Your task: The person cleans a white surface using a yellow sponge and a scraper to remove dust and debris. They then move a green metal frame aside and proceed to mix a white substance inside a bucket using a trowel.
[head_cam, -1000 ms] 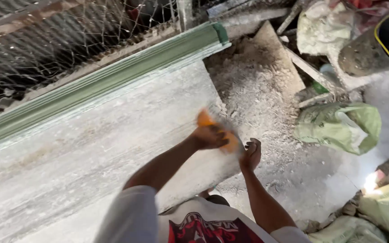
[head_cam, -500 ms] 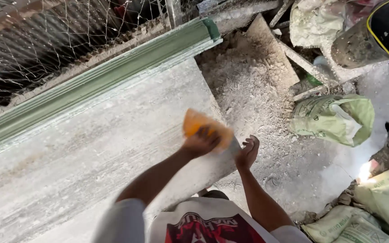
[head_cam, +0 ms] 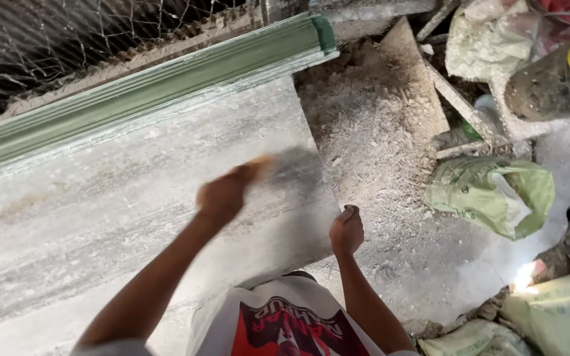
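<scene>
Seen from above, looking down at two bare arms over a long, pale, dust-covered board [head_cam: 133, 217] that runs diagonally from lower left toward upper right. Left hand [head_cam: 222, 194] blurred with motion, curled closed over the board's surface, gripping a small orange piece [head_cam: 260, 162] that peeks out past the fingertips; too smeared to tell what kind of object. Right hand [head_cam: 346, 231] closed loosely at the board's near right corner, thumb and fingers pinching the edge. A green moulded rail [head_cam: 153, 89] along the board's far side, touching it, with wire mesh [head_cam: 67, 39] behind. Just right of the board's end, a heap of pale sawdust and shavings [head_cam: 371, 125] on the concrete floor [head_cam: 456, 277]. Further right, a crumpled light-green sack [head_cam: 496, 194] lying on the floor, well apart from both hands. More pale sacks [head_cam: 555, 316] piled at the lower right corner. At the bottom centre, between the arms, the front of a white shirt with a red and black print [head_cam: 285, 326].
</scene>
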